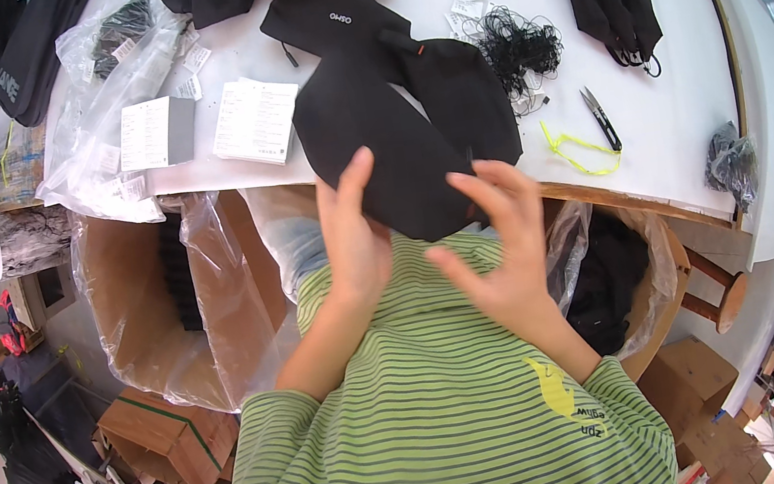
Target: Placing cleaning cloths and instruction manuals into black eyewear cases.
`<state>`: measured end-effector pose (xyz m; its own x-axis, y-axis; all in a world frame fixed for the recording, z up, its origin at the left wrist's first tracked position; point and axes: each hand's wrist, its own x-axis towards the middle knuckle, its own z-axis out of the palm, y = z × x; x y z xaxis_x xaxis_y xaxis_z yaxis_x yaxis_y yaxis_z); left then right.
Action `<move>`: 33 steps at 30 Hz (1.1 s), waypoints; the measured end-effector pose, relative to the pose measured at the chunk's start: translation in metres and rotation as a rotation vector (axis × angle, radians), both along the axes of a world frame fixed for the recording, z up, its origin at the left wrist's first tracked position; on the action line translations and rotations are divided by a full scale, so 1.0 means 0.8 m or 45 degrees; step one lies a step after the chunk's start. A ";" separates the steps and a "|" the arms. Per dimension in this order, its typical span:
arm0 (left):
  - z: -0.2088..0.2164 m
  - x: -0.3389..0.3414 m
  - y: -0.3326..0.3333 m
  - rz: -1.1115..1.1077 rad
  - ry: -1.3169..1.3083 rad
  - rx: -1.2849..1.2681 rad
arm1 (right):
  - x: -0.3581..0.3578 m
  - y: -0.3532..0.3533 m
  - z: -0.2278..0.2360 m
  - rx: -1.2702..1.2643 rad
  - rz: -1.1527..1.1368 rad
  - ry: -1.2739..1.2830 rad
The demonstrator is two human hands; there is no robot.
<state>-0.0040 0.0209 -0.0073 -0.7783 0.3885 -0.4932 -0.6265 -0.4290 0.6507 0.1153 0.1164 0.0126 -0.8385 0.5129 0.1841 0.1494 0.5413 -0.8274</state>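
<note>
A black fabric piece with a rounded end, perhaps a pouch, hangs over the table's near edge in front of me. My left hand grips its left edge, thumb side on top; the other fingers are partly hidden. At its lower right, my right hand has its fingers spread and bent, the thumb apart, with the fingertips close to the cloth. Another rounded black piece lies against it on the right. Beyond are black pouches with cord ends.
White printed cards lie to the left, near clear plastic bags. Tangled black cords, snips and a yellow string loop lie to the right. Plastic-lined cartons stand below the table edge.
</note>
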 end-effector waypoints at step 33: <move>-0.006 -0.175 -0.086 -0.346 1.581 -1.491 | 0.021 0.489 -0.145 0.026 -1.393 -0.060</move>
<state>-0.1437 -0.0476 -0.0118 -0.8605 0.4648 0.2086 0.4824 0.6116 0.6271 0.1324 0.5074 -0.1035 0.0623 0.9816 0.1806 0.5888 0.1100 -0.8007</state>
